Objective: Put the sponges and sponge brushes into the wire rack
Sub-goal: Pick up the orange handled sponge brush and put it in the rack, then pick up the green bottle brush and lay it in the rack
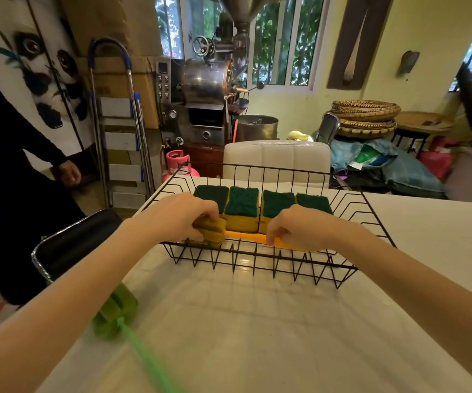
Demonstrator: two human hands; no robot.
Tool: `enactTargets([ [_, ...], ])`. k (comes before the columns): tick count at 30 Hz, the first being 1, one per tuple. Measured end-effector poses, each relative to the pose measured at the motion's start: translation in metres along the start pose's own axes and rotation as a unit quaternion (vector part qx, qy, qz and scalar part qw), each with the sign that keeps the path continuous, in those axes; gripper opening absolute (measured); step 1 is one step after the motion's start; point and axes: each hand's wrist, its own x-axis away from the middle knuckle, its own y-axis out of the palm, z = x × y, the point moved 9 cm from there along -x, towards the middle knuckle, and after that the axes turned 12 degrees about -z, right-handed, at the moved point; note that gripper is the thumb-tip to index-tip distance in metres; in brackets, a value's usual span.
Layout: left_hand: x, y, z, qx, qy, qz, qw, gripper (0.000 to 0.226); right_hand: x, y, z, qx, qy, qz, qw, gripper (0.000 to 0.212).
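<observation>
A black wire rack (260,259) stands on the white table (257,321). Several green-topped yellow sponges (242,207) stand in a row along its far side. An orange sponge brush (246,236) lies lengthwise in the rack's near side. My left hand (178,215) grips its yellowish sponge head, and my right hand (297,228) pinches its orange handle. A green sponge brush (121,310) lies on the table near the left edge, partly hidden under my left forearm, its handle running toward me.
A black chair (70,245) stands at the table's left edge and a white chair (277,160) behind the rack. Another person in dark clothes (16,171) is at the far left. A stepladder (121,131), a metal machine and a pink gas cylinder are beyond.
</observation>
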Motion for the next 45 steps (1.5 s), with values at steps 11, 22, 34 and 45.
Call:
enactTargets([
  [11, -0.003, -0.002, 0.000, 0.010, -0.012, 0.036, 0.999, 0.042, -0.004, 0.012, 0.004, -0.028, 0.017, -0.043, 0.999, 0.034],
  [22, 0.034, -0.026, -0.010, 0.105, -0.024, 0.075, 0.991, 0.044, 0.018, -0.017, -0.017, -0.016, 0.014, 0.057, 0.998, 0.034],
  [34, 0.142, -0.013, -0.032, 0.234, -0.098, 0.129, 0.959, 0.060, 0.071, 0.001, -0.145, -0.112, -0.172, 0.220, 0.954, 0.056],
  [45, 0.170, 0.058, -0.049, 0.297, -0.147, 0.050, 0.942, 0.069, 0.041, 0.077, -0.172, -0.135, -0.116, 0.033, 0.983, 0.061],
])
